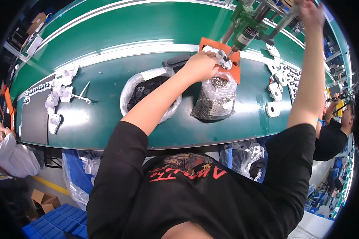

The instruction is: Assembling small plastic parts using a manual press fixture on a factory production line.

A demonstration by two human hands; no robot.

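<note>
My left hand [203, 65] is closed on a white plastic part [226, 63], pressing it on the orange base plate [234, 71] of a green bench press [245, 30]. The spindle of the press points down at the part, near a small black piece on it. Raised at the upper right, my right hand [312, 16] is closed round the end of the press lever [285, 24]; motion blurs its fingers. A clear bag of small metal screws [215, 99] stands just in front of the plate. Left of it, beneath my left forearm, is a bag of black parts [141, 91].
White plastic parts [56, 95] lie on the green bench [103, 127] at left, more white parts [275, 89] at right. A green conveyor belt [119, 28] runs behind. Lined bins [77, 167] hang below the front edge. Other people [333, 135] work at both sides.
</note>
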